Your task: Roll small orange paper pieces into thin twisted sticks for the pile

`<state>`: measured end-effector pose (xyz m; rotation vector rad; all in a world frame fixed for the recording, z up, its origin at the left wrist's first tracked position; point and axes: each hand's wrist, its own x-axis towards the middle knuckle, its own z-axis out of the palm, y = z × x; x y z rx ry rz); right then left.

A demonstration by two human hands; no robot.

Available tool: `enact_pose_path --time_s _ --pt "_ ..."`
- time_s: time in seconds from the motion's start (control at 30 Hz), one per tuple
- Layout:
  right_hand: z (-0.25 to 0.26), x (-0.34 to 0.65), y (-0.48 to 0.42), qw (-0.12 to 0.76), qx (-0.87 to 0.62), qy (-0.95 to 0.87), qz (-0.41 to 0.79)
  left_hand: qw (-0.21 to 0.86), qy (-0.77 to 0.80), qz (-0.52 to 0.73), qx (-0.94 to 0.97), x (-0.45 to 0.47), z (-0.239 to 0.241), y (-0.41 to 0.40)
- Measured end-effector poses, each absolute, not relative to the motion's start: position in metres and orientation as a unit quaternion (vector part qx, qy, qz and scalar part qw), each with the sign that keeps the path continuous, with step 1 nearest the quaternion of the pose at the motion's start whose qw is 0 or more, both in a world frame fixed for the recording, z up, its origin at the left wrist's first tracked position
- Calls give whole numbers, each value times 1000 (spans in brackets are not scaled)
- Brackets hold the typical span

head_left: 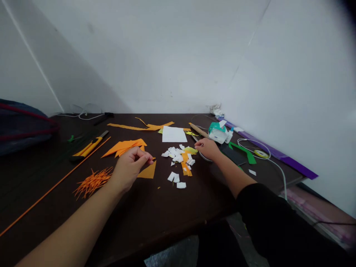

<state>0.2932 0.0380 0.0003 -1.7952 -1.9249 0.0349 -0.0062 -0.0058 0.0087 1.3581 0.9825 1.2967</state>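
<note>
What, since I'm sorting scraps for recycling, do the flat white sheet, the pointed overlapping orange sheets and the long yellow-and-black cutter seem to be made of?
Flat white sheet: probably matte paper; thin, with crisp edges.
Pointed overlapping orange sheets: likely paper or thin card, matte, with sharp-cornered layers.
Long yellow-and-black cutter: apparently smooth plastic handle, evenly coloured; its grey blade looks metal.

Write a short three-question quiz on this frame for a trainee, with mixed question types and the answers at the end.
1. Which hand is nearer the heap of thin orange strips?
2. True or false: the white square sheet lies closer to the wall than the white paper scraps do.
3. Fill in the colour: the long, wide strip along the right side of the table is ____.

Key: 1. the left hand; 2. true; 3. purple.
</note>
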Motion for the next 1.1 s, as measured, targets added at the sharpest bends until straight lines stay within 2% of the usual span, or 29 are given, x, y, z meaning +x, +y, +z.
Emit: enact_pose_path --time_s 0.2,0.37,0.6,0.83,1.1 --pt "-18 301 48 175 -681 -711 -12 421 427 510 617 -10 5 -2" --pt "-19 290 56 170 -686 -707 -9 448 428 522 587 -14 7 -1" --pt "5 292 54 264 -680 -682 49 460 453 468 603 -17 4 -1" --pt "17 269 33 363 -626 -652 225 459 463 432 623 -12 5 -5" --pt "17 207 27 429 -547 -639 331 572 398 447 561 11 -4 -7"
